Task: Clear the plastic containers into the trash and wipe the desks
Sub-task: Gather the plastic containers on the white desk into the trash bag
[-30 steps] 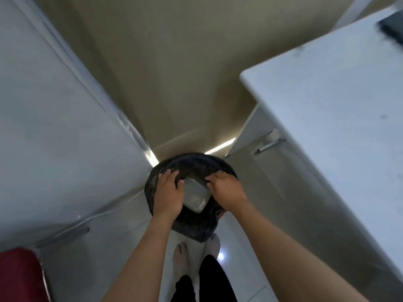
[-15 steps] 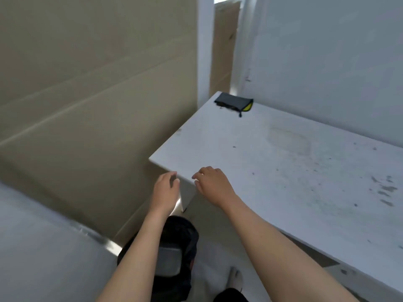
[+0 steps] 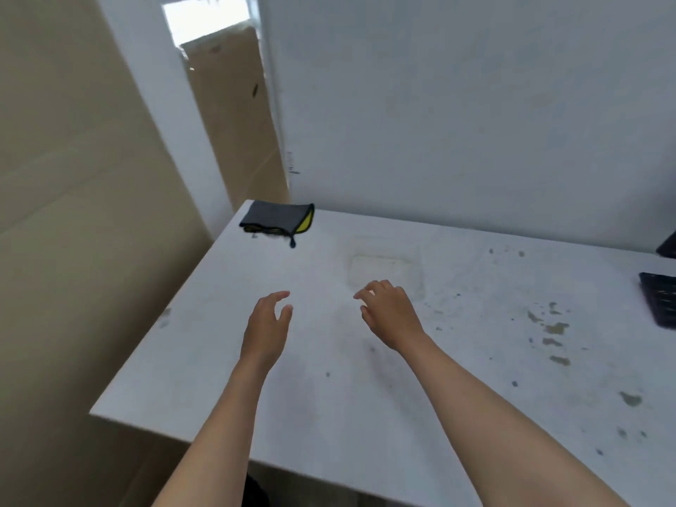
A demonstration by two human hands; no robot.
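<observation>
Your right hand (image 3: 391, 316) is hovering over the desk (image 3: 329, 397) with fingers loosely curled and holding nothing; your left hand (image 3: 267, 331) is doing the same, thumb and fingers spread a little, empty. Just beyond your right fingertips (image 3: 360, 296) a clear plastic container (image 3: 384, 268) is sitting on the desk, nearly see-through against the white top, not yet touched.

Risks: you are reaching for something that is barely showing its rim, so you could be grabbing short and shoving it toward the wall, or pinching a thin wall and crushing it. I cannot tell whether anything is inside; if there is, tipping it would be spilling more onto a top already spotted with stains (image 3: 556, 329) to the right of your right hand.

Further out, past your left fingers at the far corner, a grey and yellow cloth (image 3: 278, 219) is lying close to the desk edge; a careless sweep could be knocking it off. At the far right edge a dark object (image 3: 658, 298) is partly cropped, unclear what it is.
</observation>
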